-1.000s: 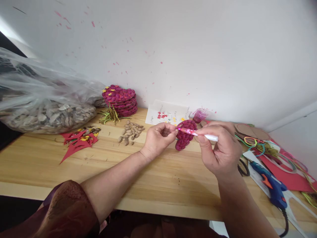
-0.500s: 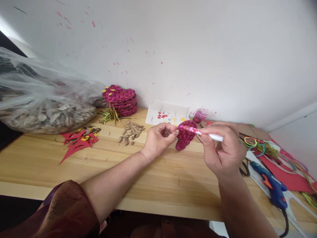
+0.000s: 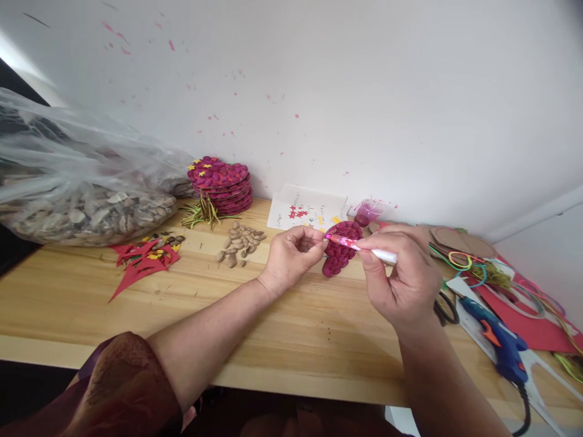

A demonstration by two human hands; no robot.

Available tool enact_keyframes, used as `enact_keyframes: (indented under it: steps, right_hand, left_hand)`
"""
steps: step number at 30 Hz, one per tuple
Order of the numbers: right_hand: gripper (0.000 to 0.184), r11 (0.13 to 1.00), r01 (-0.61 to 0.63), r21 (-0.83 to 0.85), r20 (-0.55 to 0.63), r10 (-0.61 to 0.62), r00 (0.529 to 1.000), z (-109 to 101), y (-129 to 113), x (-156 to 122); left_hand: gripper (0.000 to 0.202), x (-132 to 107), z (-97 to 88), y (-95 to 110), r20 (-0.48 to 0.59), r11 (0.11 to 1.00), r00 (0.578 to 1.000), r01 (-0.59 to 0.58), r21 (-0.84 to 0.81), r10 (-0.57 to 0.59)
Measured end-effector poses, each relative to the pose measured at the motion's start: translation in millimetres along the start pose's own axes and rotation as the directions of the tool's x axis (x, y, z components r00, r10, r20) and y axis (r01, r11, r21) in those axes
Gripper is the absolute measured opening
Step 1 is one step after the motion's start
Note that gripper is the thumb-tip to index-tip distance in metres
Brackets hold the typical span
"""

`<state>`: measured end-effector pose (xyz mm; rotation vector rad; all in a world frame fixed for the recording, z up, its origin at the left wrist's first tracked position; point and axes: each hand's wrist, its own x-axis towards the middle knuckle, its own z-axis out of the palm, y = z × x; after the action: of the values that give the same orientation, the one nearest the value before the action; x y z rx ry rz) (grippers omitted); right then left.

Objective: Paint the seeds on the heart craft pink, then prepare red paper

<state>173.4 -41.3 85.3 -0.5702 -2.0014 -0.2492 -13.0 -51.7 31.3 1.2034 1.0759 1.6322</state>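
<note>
In my right hand (image 3: 403, 276) is a white-handled paintbrush (image 3: 348, 242), its front part smeared pink and red and its magenta tip pointing left. My left hand (image 3: 294, 258) has thumb and forefinger pinched together right at the brush tip; whatever lies between them is too small to make out. Under the brush, a magenta piece covered in painted shells (image 3: 336, 261) lies on the table, partly hidden. Behind it a clear cup (image 3: 370, 209) stained with magenta paint leans by the wall.
Pistachio-like shells fill a plastic bag (image 3: 91, 212) at left. Nearby are red scraps (image 3: 146, 267), a stack of magenta shell-covered pieces (image 3: 223, 185) and loose peanut-like shells (image 3: 239, 241). A paper with small stars (image 3: 300, 203) lies behind. At right are a blue glue gun (image 3: 496, 340) and scissors (image 3: 446, 308).
My right hand has moved slightly left and down, bringing the brush tip against the pinched fingertips of my left hand. The left hand has hardly moved.
</note>
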Motion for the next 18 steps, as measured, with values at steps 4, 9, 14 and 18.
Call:
enact_keyframes:
  steps: [4,9,14,18]
  right_hand:
    - [0.019,1.0,-0.031,-0.001,-0.062,0.031,0.998,0.0,0.7,0.2]
    - [0.017,0.999,-0.04,0.033,-0.061,0.042,0.997,-0.1,1.1,0.0]
    - [0.018,0.999,-0.047,-0.017,-0.081,0.045,0.996,-1.2,3.2,-1.5]
    - [0.017,0.999,-0.041,-0.001,-0.061,0.041,0.997,-1.5,2.8,-1.8]
  left_hand:
    - [0.02,0.1,-0.4,-1.7,0.006,1.0,1.0,-0.003,-0.004,0.003]
    - [0.019,0.1,-1.6,-1.0,0.007,1.0,1.0,-0.001,-0.004,0.001]
    - [0.018,-0.1,-0.7,-1.2,0.002,1.0,1.0,0.006,-0.015,-0.006]
    - [0.019,0.3,-0.8,-1.7,0.005,1.0,1.0,-0.005,-0.007,0.005]
